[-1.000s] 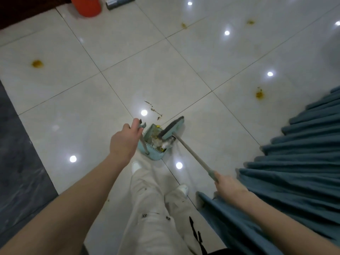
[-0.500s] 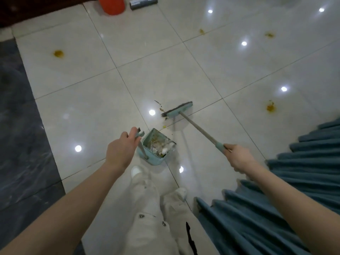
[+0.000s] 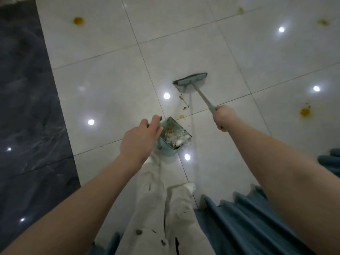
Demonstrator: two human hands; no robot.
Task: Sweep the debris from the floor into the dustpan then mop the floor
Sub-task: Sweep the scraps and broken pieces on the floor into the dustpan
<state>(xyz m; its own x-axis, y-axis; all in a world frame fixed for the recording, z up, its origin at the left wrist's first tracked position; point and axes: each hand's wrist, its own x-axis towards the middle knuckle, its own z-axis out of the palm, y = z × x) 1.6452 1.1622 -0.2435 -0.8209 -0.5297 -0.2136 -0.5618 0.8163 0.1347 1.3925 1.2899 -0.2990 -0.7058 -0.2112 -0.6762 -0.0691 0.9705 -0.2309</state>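
1. Glossy pale tile floor (image 3: 103, 92), dark marbled strip beyond my left arm, blue curtain (image 3: 253, 227) under my right forearm.
2. Change noted: broom head (image 3: 190, 80) has left the dustpan (image 3: 171, 139) and now sits planted far out ahead of my right grip, past a trail of crumbs (image 3: 184, 102). Reading: another pull stroke toward the pan is set up; sweeping unfinished, mopping not begun.
3. Right hand (image 3: 223, 116): arm stretched forward, fist clenched round the broom handle's teal end.
4. Left hand (image 3: 140, 139): wrist bent down, fingers wrapped on the dustpan's upright handle, pan directly beyond my knuckles, already loaded with scraps.
5. Yellow stains (image 3: 305, 112) lie well out to the right of my right grip, untouched.
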